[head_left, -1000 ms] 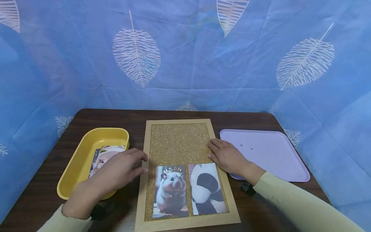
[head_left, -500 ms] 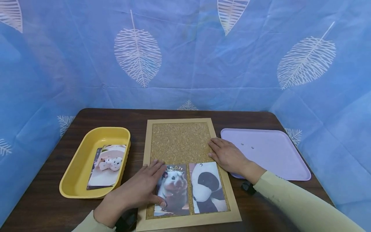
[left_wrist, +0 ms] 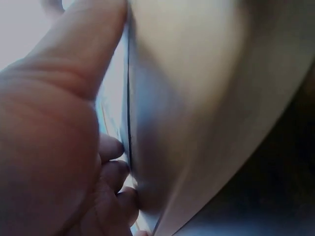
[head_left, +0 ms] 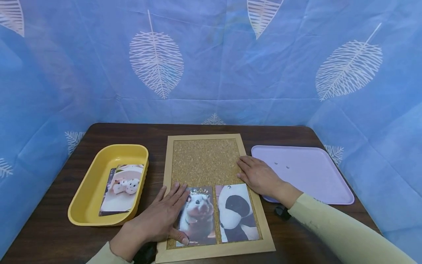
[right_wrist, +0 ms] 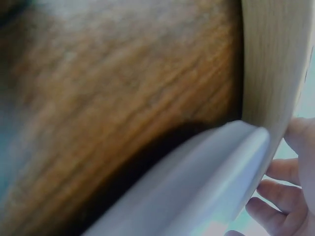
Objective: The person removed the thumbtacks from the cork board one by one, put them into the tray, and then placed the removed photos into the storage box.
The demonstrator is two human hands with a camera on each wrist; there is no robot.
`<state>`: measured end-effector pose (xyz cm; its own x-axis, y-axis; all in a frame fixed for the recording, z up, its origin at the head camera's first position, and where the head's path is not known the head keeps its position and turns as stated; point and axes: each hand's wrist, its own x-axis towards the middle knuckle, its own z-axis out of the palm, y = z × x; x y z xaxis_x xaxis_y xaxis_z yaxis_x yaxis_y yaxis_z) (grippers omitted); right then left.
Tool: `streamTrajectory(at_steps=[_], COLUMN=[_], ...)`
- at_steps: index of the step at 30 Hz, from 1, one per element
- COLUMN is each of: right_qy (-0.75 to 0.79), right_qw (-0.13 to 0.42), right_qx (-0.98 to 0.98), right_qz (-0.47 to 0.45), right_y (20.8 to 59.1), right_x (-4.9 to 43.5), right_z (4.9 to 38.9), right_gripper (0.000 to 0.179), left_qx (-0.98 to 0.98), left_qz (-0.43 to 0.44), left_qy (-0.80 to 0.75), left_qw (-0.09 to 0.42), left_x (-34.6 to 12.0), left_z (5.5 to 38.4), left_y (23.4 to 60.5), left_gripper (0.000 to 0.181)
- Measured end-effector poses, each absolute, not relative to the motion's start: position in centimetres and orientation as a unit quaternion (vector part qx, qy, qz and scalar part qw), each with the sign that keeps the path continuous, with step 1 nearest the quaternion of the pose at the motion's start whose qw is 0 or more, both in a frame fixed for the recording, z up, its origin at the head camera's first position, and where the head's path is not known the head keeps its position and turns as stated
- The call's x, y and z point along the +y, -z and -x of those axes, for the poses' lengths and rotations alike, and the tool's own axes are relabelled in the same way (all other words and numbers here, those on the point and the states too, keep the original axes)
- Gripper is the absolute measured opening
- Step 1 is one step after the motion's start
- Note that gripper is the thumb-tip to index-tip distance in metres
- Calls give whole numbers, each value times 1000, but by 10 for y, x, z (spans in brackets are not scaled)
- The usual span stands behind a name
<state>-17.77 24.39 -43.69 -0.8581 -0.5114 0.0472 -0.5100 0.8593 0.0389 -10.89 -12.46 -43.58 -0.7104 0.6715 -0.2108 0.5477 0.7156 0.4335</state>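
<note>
Blue leaf-print cloth backdrop (head_left: pixel 214 66): spans the far side; clock readings below are from the board's middle, twelve away from the person.
Dark brown wood-grain table (head_left: pixel 155 146): carries everything.
Rectangular cork board in a pale wooden frame (head_left: pixel 204 161): centre of the table, lying flat between both hands, two photos on its near half.
Lilac flat rectangular tray (head_left: pixel 316 179): between two and three o'clock; I cannot tell whether it touches the frame.
Yellow deep plastic bin (head_left: pixel 90 183): nine o'clock, glossy paper photos (head_left: pixel 122 198) inside.
Left hand (head_left: pixel 159 214): eight o'clock, fingers spread and straight, grasping nothing, laid over frame and cork.
Right hand (head_left: pixel 260 178): two o'clock, fingers relaxed over the right rail, not clenched.
Glossy hamster-with-crown paper photo (head_left: pixel 199 216): between six and seven; left fingertips at its upper-left corner, thumb over its lower-left, the rest at three o'clock from the palm.
Black-and-white plush-toy paper photo (head_left: pixel 237 212): five o'clock, below the right fingertips, apart from them.
Technique: I judge this to be steadying; I'd keep the left pressure light and even so the print doesn't skew, the right bracing the rail.
Small silvery pin (head_left: pixel 229 187): on the plush photo's top edge; two small silvery bits (head_left: pixel 288 167) on the tray.
</note>
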Motion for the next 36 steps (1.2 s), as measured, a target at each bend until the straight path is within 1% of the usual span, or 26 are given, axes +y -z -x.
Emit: streamTrajectory(at_steps=[12, 16, 23, 30, 36], right_qy=[14, 12, 18, 26, 22], right_qw=[32, 28, 23, 44, 47], right_qx=[-963, -964, -964, -958, -951], right_qz=[-265, -265, -266, -282, -305], right_y=[436, 434, 432, 425, 413], right_x=[243, 242, 240, 235, 214], right_z=[178, 178, 180, 190, 201], right_gripper=[54, 55, 54, 48, 42], left_qx=[919, 914, 896, 899, 901], left_qz=[-332, -339, -351, -350, -347], left_qy=[-154, -161, -190, -183, -181], left_qw=[146, 154, 197, 192, 188], left_x=[-123, -126, -135, -134, -134], left_z=[102, 104, 111, 110, 109], left_y=[440, 440, 437, 434, 434], left_gripper=[130, 130, 131, 132, 132])
